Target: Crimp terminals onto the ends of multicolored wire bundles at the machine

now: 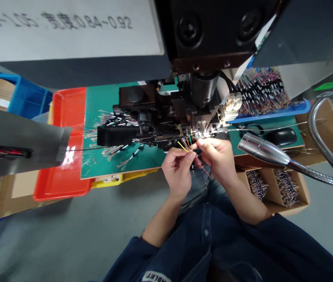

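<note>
Press: terminal crimping press (162, 113), black, mounted above a green mat (96, 107).
Wires: coloured wires (185, 147), gathered between both hands, just below the press's front tooling.
Left hand (176, 174): thumb and forefinger pinching the bundle.
Right hand (216, 156): thumb and forefinger pressed together on the wire ends.
Step in hand: apparently, wire-end positioning at the press.
Next move: probably steady alignment with the tooling.
</note>
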Demonstrator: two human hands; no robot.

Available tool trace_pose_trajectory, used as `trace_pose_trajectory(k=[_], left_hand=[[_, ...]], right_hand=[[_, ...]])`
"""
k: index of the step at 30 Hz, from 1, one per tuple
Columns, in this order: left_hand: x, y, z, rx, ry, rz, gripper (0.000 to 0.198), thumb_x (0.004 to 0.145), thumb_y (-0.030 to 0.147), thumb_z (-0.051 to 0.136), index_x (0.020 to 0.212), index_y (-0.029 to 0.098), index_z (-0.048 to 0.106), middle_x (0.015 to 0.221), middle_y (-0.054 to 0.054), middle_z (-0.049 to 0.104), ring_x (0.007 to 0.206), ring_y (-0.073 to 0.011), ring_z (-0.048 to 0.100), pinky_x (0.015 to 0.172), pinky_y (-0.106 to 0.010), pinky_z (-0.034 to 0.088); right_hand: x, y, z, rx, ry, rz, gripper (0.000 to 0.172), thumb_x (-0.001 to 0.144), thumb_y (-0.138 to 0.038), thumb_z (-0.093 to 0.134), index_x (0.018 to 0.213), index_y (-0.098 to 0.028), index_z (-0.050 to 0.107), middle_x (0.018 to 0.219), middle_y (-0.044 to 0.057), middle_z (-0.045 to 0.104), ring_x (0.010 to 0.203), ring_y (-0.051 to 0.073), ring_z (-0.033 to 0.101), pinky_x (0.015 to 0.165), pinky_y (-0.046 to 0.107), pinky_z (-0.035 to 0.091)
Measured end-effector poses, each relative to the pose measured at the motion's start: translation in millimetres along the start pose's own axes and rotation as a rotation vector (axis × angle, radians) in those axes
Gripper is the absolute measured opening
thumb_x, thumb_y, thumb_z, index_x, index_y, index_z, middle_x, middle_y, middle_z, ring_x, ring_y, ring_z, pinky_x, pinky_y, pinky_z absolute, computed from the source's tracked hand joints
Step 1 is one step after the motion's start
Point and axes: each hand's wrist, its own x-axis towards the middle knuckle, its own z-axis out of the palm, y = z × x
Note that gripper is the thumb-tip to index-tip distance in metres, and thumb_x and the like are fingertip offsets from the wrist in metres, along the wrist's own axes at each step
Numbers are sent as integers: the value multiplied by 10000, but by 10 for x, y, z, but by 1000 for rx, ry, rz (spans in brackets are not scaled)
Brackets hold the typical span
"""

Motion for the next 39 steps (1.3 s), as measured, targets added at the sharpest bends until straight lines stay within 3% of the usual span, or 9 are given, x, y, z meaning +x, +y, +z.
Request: trace_pose_trajectory(k=[5, 10, 15, 23, 39], left_hand=[[-5, -6, -14, 8, 4, -9, 207, 913, 310, 934, 899, 228, 745, 838, 42, 711, 595, -97, 687, 568, -239, 622], [-25, -28, -45, 45, 24, -37, 215, 910, 335, 941, 901, 230, 755, 819, 31, 716, 687, -115, 701, 668, -249, 623], [-60, -43, -66, 17, -40, -105, 187, 924, 315, 930, 916, 226, 767, 825, 8, 750, 795, -144, 748, 754, -264, 629], [-65, -13, -24, 19, -33, -113, 274, 913, 344, 936, 857, 207, 706, 781, 32, 726, 568, -107, 672, 538, -230, 585], [-20, 16, 8, -17, 18, -82, 244, 892, 333, 955, 879, 222, 739, 787, 41, 732, 563, -96, 672, 548, -223, 604]], right_hand=[[7, 22, -5, -9, -1, 2, 333, 971, -514, 821, 869, -205, 891, 486, -52, 518, 412, 76, 364, 421, 240, 381], [4, -26, 3, -32, -23, -47, 337, 988, -496, 806, 844, -200, 879, 472, -54, 511, 403, 78, 394, 412, 228, 389], [-34, -88, 10, -135, -42, -97, 245, 959, -438, 841, 929, -200, 893, 469, -65, 522, 388, 87, 438, 387, 220, 382], [-14, -31, -17, -78, -23, -32, 314, 985, -485, 799, 871, -208, 891, 468, -50, 545, 380, 80, 393, 384, 224, 367], [2, -47, 37, -27, 4, -12, 324, 970, -502, 814, 856, -208, 889, 444, -57, 523, 376, 75, 365, 389, 224, 368]])
